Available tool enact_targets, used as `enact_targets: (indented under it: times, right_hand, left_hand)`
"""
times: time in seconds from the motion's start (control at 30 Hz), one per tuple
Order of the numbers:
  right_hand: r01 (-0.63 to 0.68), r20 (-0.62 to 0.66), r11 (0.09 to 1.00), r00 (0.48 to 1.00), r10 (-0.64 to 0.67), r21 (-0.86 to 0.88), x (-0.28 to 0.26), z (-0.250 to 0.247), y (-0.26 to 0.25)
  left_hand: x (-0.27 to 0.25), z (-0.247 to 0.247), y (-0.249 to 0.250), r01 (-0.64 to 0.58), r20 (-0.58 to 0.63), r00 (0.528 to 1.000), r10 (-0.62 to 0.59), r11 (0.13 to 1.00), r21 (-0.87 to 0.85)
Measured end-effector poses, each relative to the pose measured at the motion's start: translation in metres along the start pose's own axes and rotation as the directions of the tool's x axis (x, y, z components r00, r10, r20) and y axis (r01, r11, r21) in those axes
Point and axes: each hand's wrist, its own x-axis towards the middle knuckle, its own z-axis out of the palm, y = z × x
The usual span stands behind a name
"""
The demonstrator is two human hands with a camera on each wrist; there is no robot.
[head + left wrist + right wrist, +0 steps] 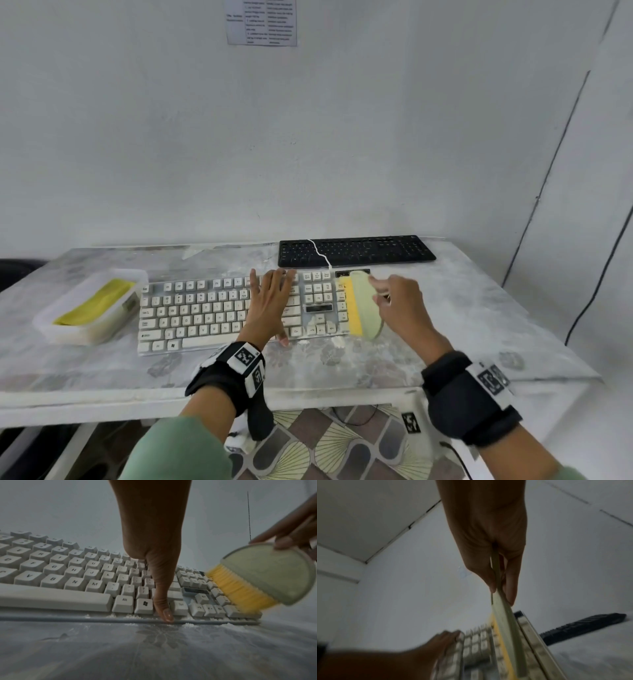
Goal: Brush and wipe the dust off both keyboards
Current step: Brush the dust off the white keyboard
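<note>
Brush (363, 303) bristles blur over the white keyboard (205, 308)'s right keys.

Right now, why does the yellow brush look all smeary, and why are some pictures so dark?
Left wrist view: the brush is smeared by motion blur, while the white keyboard stays fairly sharp. Right wrist view: dim, the right hand a dark shape against the pale wall, everything soft. Head view: brightest and clearest, though the wide lens bends the table edges.

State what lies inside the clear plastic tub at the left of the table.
The tub holds a folded yellow cloth. Anything under the cloth is covered and cannot be seen.
</note>
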Motion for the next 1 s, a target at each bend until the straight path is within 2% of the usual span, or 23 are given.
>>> enact_targets:
  times: [0.13,0.23,0.37,0.43,0.57,0.63,0.73,0.87,0.9,1.0]
  right_hand:
    - [0.084,-0.198,0.994,0.978,-0.070,0.065,0.018,-0.008,-0.013]
    - [0.097,-0.119,0.995,0.988,-0.094,0.019,0.002,0.015,-0.011]
    - [0.044,0.051,0.999,0.998,-0.044,-0.013,-0.013,0.026,-0.005]
    - [0.032,0.009,0.999,0.999,-0.032,0.030,-0.004,0.014,-0.014]
    - [0.104,-0.206,0.993,0.975,-0.089,0.064,0.017,0.006,-0.029]
    - [0.104,-0.176,0.994,0.980,-0.098,0.028,0.014,0.017,-0.028]
    - [0.072,-0.057,0.996,0.996,-0.075,-0.049,-0.004,0.037,-0.019]
    - [-0.017,0.041,1.000,0.999,0.016,0.014,0.000,0.021,-0.019]
    - [-0.025,0.023,0.999,0.999,0.024,0.033,0.007,0.013,-0.022]
    - [0.042,-0.141,0.998,0.989,-0.036,0.040,0.025,0.001,-0.029]
  left_hand:
    - [-0.002,0.000,0.001,0.014,-0.007,1.000,-0.014,1.000,0.022]
    - [-0.001,0.002,0.000,0.011,-0.016,1.000,-0.011,1.000,0.013]
    - [0.002,0.004,-0.001,0.007,-0.021,1.000,-0.007,1.000,0.009]
    - [0.001,0.004,0.000,0.010,-0.019,1.000,-0.010,1.000,0.009]
    - [0.001,0.005,0.000,0.018,-0.016,1.000,-0.017,0.999,0.028]
    - [0.001,0.007,0.000,0.015,-0.021,1.000,-0.014,1.000,0.028]
    - [0.002,0.007,-0.001,0.006,-0.008,1.000,-0.006,1.000,0.019]
    - [0.003,0.007,-0.002,-0.001,-0.001,1.000,0.001,1.000,0.017]
    - [0.003,0.007,-0.002,0.000,-0.006,1.000,0.000,1.000,0.017]
    - [0.002,0.008,-0.002,0.000,-0.016,1.000,0.001,1.000,0.013]
